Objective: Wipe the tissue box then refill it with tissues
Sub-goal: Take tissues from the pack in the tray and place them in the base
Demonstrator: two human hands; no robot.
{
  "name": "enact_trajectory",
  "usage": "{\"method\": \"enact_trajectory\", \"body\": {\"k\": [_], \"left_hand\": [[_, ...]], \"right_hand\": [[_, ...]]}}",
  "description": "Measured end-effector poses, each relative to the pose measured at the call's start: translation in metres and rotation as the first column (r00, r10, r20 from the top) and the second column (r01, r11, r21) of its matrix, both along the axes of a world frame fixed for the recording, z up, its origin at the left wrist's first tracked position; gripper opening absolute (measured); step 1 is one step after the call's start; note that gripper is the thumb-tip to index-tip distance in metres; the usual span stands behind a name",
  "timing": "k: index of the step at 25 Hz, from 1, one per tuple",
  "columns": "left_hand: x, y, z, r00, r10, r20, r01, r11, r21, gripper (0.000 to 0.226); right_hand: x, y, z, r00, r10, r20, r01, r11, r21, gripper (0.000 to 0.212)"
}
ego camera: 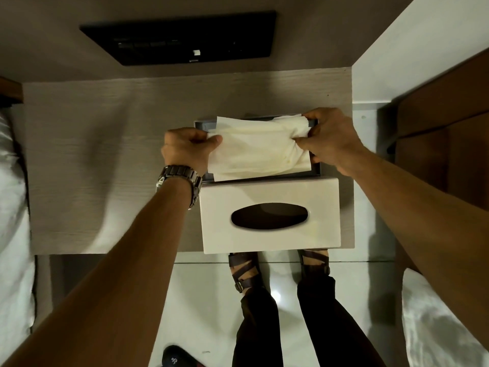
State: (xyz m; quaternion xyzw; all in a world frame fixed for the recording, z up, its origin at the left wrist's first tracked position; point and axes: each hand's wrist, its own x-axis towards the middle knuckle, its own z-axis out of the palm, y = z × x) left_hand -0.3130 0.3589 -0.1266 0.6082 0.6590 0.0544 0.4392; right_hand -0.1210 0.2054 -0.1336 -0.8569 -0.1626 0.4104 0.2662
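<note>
A stack of white tissues (260, 148) lies over the grey base tray (316, 169) of the tissue box, on the right part of the table. My left hand (189, 148) grips the stack's left end, and my right hand (330, 137) pinches its right end. The tray is mostly hidden under the tissues; only its rim shows. The white box cover (270, 215), with a dark oval slot, lies flat just in front of the tray at the table's near edge.
The pale wood-grain table (105, 168) stretches to the left. A black wall panel (182, 38) hangs behind it. White bedding (10, 207) lies at the left and lower right. A white wall (412, 62) stands to the right. My sandalled feet (246, 268) stand on the glossy floor.
</note>
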Motion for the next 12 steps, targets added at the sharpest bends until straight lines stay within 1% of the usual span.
{"method": "enact_trajectory", "body": {"k": [3, 4, 8, 10, 12], "left_hand": [[0.003, -0.003, -0.008, 0.997, 0.054, -0.062, -0.057, 0.998, -0.036, 0.021], [0.003, -0.004, -0.01, 0.996, 0.055, -0.073, -0.058, 0.998, -0.041, 0.023], [0.007, -0.004, -0.01, 0.998, 0.046, -0.037, -0.047, 0.999, -0.024, 0.03], [0.011, 0.0, -0.009, 0.998, 0.048, -0.032, -0.048, 0.999, -0.021, 0.032], [0.011, 0.001, -0.01, 0.997, 0.064, -0.045, -0.065, 0.998, -0.025, 0.039]], "right_hand": [[-0.004, -0.001, -0.001, 0.997, -0.018, 0.068, 0.019, 1.0, -0.002, 0.052], [-0.006, -0.002, -0.002, 0.996, -0.033, 0.079, 0.034, 0.999, -0.004, 0.049], [-0.013, -0.007, -0.002, 0.993, -0.081, 0.091, 0.079, 0.997, 0.022, 0.038], [-0.014, -0.007, -0.001, 0.991, -0.095, 0.098, 0.093, 0.995, 0.027, 0.036], [-0.014, -0.004, -0.001, 0.99, -0.093, 0.101, 0.091, 0.996, 0.022, 0.037]]}}
